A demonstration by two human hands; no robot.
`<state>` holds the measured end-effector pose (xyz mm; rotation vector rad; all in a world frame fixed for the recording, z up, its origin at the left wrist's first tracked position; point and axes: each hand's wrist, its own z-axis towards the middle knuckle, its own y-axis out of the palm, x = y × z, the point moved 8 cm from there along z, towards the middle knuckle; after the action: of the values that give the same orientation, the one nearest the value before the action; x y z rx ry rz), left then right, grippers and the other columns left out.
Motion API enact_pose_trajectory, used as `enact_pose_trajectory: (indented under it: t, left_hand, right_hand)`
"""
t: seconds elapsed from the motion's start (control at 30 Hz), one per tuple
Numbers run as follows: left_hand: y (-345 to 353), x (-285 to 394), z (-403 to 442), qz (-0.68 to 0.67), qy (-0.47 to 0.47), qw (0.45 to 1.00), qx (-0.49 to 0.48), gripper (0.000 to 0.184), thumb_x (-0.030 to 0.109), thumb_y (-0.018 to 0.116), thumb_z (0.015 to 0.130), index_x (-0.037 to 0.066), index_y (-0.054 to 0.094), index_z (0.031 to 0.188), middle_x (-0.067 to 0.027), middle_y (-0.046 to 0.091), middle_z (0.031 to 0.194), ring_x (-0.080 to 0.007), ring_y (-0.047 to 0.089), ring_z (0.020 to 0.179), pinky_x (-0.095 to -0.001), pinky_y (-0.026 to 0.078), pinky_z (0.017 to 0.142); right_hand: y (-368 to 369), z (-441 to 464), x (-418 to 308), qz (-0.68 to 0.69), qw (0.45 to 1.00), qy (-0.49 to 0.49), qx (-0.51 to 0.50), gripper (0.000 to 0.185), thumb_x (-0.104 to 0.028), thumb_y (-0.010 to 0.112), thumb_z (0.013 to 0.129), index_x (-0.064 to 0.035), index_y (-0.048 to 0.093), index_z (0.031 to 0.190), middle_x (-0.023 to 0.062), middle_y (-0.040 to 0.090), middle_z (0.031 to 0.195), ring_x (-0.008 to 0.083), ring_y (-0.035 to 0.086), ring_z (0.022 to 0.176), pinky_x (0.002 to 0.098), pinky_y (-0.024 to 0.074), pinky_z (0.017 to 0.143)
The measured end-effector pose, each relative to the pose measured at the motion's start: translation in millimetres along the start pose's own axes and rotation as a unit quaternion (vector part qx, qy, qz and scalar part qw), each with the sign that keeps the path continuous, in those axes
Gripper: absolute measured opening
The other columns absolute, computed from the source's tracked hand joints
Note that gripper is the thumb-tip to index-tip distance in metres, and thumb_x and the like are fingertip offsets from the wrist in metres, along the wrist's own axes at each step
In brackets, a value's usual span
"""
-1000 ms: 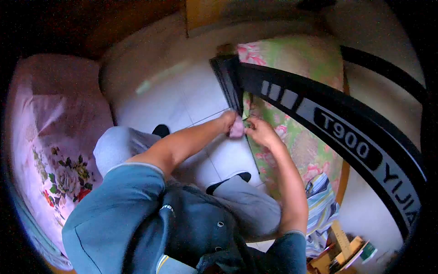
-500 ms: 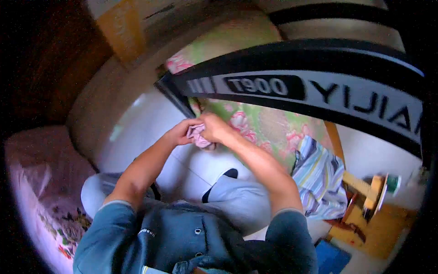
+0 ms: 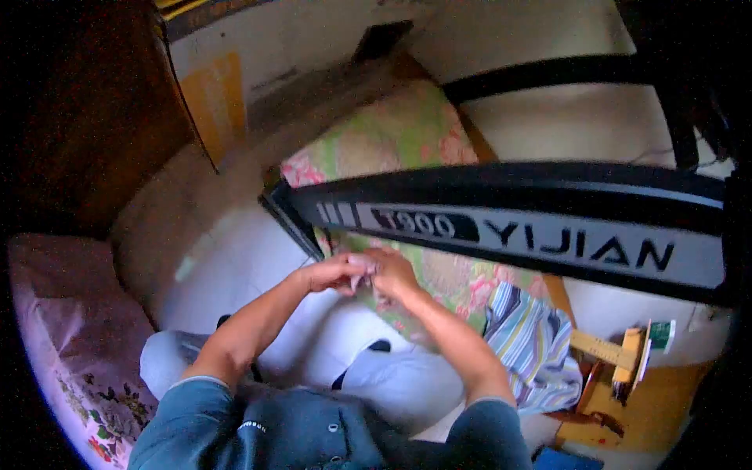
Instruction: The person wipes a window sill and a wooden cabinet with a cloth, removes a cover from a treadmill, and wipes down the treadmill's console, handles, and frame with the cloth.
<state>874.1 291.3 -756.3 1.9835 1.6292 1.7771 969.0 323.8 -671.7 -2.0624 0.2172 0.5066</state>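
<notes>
A small pink cloth (image 3: 362, 265) is bunched between my two hands, out in front of my knees. My left hand (image 3: 333, 274) grips it from the left with closed fingers. Opposite it, my right hand (image 3: 394, 276) is closed on the cloth's right side. The hands nearly touch, and they hide much of the cloth. Just beyond them stands the lower end of a black frame bar (image 3: 540, 227) lettered "T900 YIJIAN". Green and pink floral fabric (image 3: 446, 278) lies behind and under the bar.
A striped cloth (image 3: 529, 345) hangs at the right, beside a wooden piece (image 3: 619, 356) with a green item. Pink floral fabric (image 3: 78, 313) covers something at the left. A large carton (image 3: 211, 102) stands at the back, and a blue object (image 3: 568, 458) lies at lower right.
The view has tilted upward, so the bar and my hands sit lower in the picture. My hands have drawn closer around the pink cloth, and less of it shows.
</notes>
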Motion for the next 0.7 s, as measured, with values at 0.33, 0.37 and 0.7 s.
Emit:
enact_pose_trajectory:
  t: [0.33, 0.37, 0.7]
  left_hand:
    - [-29.9, 23.4, 48.0, 0.216, 0.144, 0.94, 0.22, 0.038, 0.038, 0.058, 0.095, 0.003, 0.067, 0.109, -0.0095, 0.068, 0.092, -0.0174, 0.065, 0.077, -0.0324, 0.056, 0.062]
    - [-35.3, 16.2, 59.0, 0.264, 0.176, 0.92, 0.232, 0.037, 0.035, 0.055, 0.097, 0.003, 0.067, 0.109, -0.0114, 0.068, 0.094, -0.0184, 0.066, 0.08, -0.0338, 0.056, 0.063]
    - [23.8, 7.6, -0.3, -0.103, 0.04, 0.98, 0.168, 0.049, 0.038, 0.036, 0.106, 0.001, 0.052, 0.134, -0.0141, 0.061, 0.125, -0.0258, 0.062, 0.11, -0.039, 0.049, 0.097]
  right_hand:
    - [36.8, 22.7, 106.2, 0.451, 0.867, 0.171, -0.124, 0.034, -0.009, 0.067, 0.085, -0.0024, 0.063, 0.118, 0.0075, 0.069, 0.106, 0.021, 0.067, 0.094, 0.0364, 0.0551, 0.082]
    - [37.3, 21.9, 104.5, 0.475, 0.851, 0.186, -0.125, 0.034, -0.009, 0.067, 0.085, -0.0027, 0.063, 0.118, 0.0077, 0.069, 0.107, 0.0215, 0.067, 0.094, 0.0372, 0.0554, 0.082]
    - [66.8, -17.0, 13.3, 0.584, 0.759, 0.237, -0.162, 0.032, -0.011, 0.064, 0.089, -0.0042, 0.06, 0.119, 0.0091, 0.069, 0.109, 0.0247, 0.069, 0.095, 0.0425, 0.0568, 0.083]
